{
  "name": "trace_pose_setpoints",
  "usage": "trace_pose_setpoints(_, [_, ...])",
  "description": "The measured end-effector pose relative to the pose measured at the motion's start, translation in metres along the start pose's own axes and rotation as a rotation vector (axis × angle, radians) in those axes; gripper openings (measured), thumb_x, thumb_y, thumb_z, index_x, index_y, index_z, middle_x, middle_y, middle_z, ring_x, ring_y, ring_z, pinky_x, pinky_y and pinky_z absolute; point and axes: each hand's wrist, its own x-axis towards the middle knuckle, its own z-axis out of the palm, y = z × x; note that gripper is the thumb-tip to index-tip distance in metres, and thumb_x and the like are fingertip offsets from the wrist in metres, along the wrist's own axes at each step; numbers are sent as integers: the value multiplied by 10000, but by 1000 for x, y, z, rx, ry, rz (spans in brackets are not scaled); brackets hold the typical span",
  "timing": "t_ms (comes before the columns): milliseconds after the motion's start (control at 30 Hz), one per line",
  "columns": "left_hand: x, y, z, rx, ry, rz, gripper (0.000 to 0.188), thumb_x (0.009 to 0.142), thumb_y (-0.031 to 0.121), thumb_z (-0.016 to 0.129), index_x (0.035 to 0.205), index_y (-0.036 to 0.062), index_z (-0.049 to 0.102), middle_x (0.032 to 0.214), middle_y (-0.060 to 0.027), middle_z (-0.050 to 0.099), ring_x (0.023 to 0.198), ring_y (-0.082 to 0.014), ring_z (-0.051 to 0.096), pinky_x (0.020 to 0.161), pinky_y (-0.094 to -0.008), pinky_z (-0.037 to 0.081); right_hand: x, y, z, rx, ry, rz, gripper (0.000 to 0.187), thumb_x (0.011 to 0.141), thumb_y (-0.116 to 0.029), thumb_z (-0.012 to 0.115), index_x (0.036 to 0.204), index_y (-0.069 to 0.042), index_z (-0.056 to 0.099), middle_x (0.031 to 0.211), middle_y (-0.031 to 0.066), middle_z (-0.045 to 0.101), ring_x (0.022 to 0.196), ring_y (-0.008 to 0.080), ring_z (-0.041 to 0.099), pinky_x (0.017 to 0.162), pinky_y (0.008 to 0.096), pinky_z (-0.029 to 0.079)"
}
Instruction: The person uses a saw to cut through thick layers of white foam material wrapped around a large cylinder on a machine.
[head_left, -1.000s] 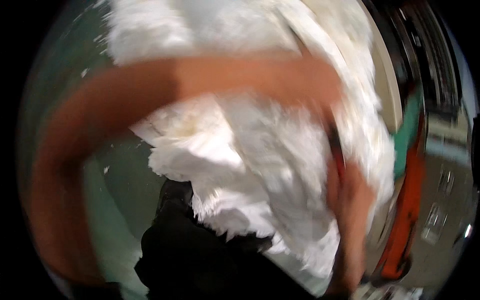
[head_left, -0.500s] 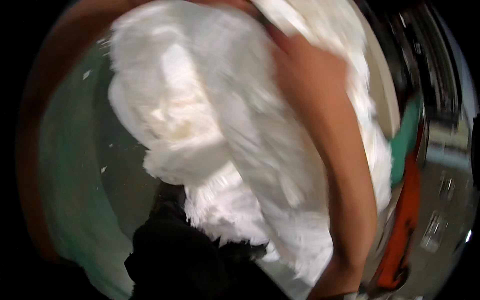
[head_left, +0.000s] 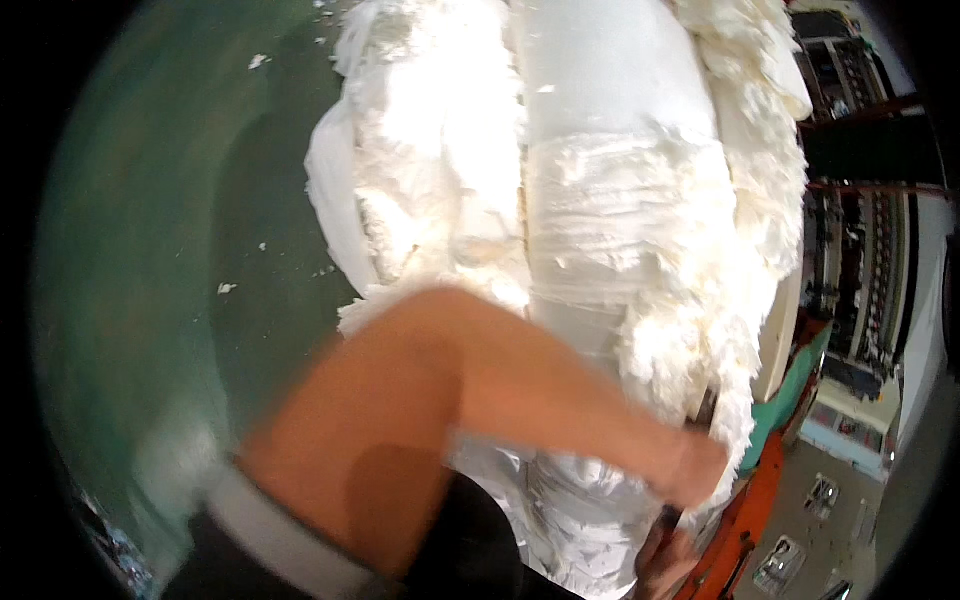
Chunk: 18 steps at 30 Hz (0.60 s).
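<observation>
A large bale of fluffy white cotton-like fibre [head_left: 430,150] spreads before me, with a smooth white wrapping [head_left: 620,70] along its middle. My left arm bends across its near part. At the near right edge, my left hand [head_left: 700,465] is closed around a dark, narrow bar-like thing [head_left: 706,408], blurred by motion; its kind does not show. Just below lies my right hand [head_left: 670,568], close to the lower end of that dark thing, its fingers bent. Part of the right hand is cut off, so its hold is unclear.
A green floor [head_left: 140,270] with scattered white tufts lies left of the bale. To the right stand an orange beam [head_left: 745,510], a green panel [head_left: 795,385] and a machine with rows of parts [head_left: 870,270]. Clear plastic-looking pieces [head_left: 780,563] lie on the grey floor.
My hands have come from the far side of the bale down to its near right edge. The left arm now crosses over the white fibre. My view has shifted, too.
</observation>
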Motion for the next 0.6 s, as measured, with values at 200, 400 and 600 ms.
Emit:
trace_pose_setpoints(200, [-141, -111, -101, 268, -58, -250, 94, 705, 197, 683, 672, 128, 739, 701, -31, 706, 666, -202, 672, 535, -396, 510, 268, -156, -34, 147, 99, -91, 268, 955, -275, 491, 1041, -77, 650, 867, 191, 687, 824, 375, 673, 717, 483, 501])
trace_pose_setpoints(400, [-122, -89, -48, 210, -121, -289, 85, 702, 173, 689, 653, 115, 728, 667, -46, 696, 620, -224, 658, 511, -393, 510, 194, -100, 8, 197, 91, -174, 192, 939, -201, 555, 996, -41, 643, 841, 203, 677, 747, 346, 674, 637, 447, 523])
trace_pose_setpoints(600, [64, 63, 105, -73, 37, 132, 85, 711, 172, 681, 671, 128, 740, 650, -46, 693, 610, -244, 664, 528, -391, 522, -101, 35, 54, -68, 43, -29, 163, 891, -137, 627, 1007, -25, 651, 634, 153, 574, 504, 375, 560, 443, 431, 433])
